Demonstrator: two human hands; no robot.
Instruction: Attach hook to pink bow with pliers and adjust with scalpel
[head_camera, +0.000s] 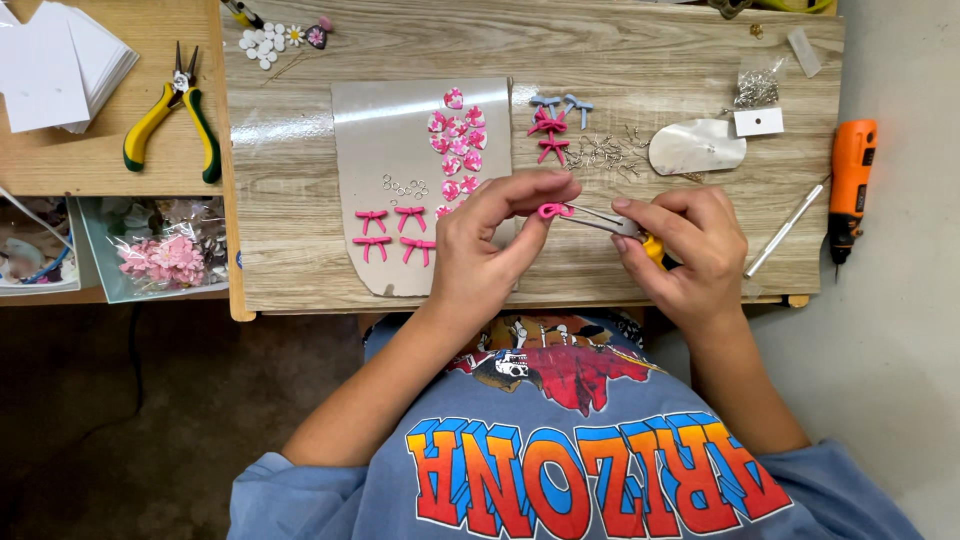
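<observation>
- Pink bow charm (551, 210) sits pinched between the thumb and fingers of the left hand (480, 250), held just above the near part of the wooden desk (290, 200)
- right hand (690, 245) is closed around small pliers (608, 222) with a yellow grip; the metal tips reach left and meet the bow charm
- both hands hover close together over the near edge of the desk, the fingers of each curled tight on what they hold
- grey mat (385, 140) lies on the desk just left of and partly under the left hand; it carries four more pink bows (394, 235), a cluster of pink-and-white hearts (458, 140) and a few small metal rings (403, 186)
- farther off, beyond the hands, lie more bows in pink and pale blue (553, 125) beside a scatter of small metal hooks (605, 152)
- a shiny oval piece (697, 147) lies far right of the hands, and an orange rotary tool (850, 180) with a thin metal rod (785, 230) lies at the right edge
- on the far left, well apart, yellow-and-green pliers (170, 120) rest on a second wooden surface near a stack of white cards (60, 60)
</observation>
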